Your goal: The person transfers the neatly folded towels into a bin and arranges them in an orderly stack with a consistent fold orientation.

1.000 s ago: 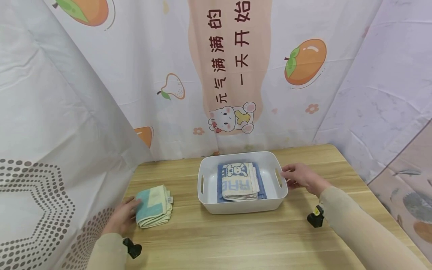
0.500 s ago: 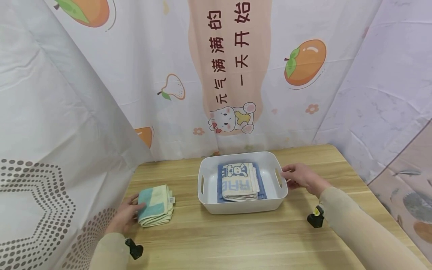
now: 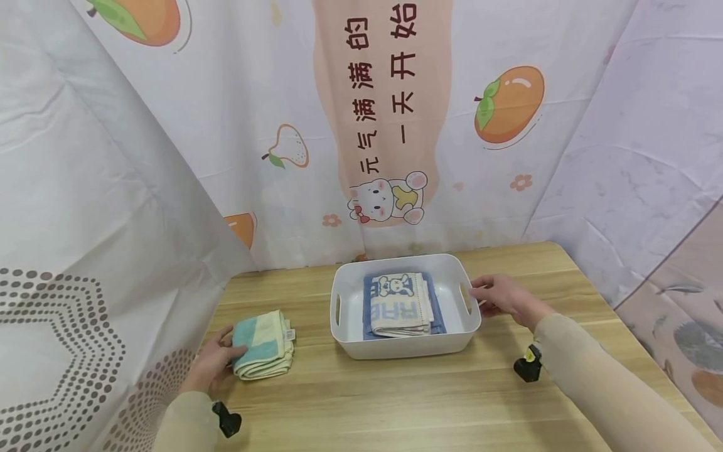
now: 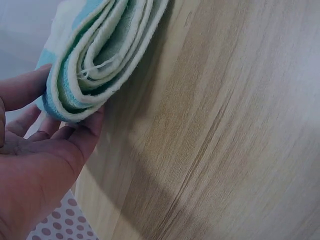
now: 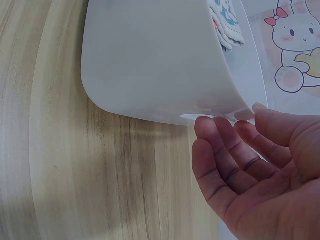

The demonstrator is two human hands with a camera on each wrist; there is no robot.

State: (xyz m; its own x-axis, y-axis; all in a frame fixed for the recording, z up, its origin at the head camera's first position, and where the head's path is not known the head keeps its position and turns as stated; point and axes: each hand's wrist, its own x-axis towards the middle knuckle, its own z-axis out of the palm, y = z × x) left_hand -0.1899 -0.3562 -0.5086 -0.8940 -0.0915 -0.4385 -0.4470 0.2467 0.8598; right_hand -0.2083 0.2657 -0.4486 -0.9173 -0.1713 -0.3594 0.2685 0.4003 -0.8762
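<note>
A folded teal-and-cream towel (image 3: 265, 342) lies at the table's left side. My left hand (image 3: 214, 359) pinches its folded left edge, thumb on top and fingers beneath, as the left wrist view shows with the layered towel (image 4: 112, 55) above the hand (image 4: 45, 150). A white plastic basket (image 3: 409, 348) stands at the middle back. At its right handle hole my right hand (image 3: 503, 298) grips the rim. In the right wrist view the thumb of that hand (image 5: 265, 165) meets the rim while curled fingers sit under it against the basket wall (image 5: 150, 60).
Inside the basket lies a folded cream-and-blue towel with a bear pattern (image 3: 398, 304) on top of a blue towel (image 3: 439, 314). The wooden table (image 3: 361, 408) backs onto a printed curtain (image 3: 282, 207). Black camera mounts (image 3: 528, 364) hang by both wrists.
My left hand and the teal-and-cream towel have shifted slightly to the right, and the thumb lies further over the towel. The right hand and basket have stayed in place.
</note>
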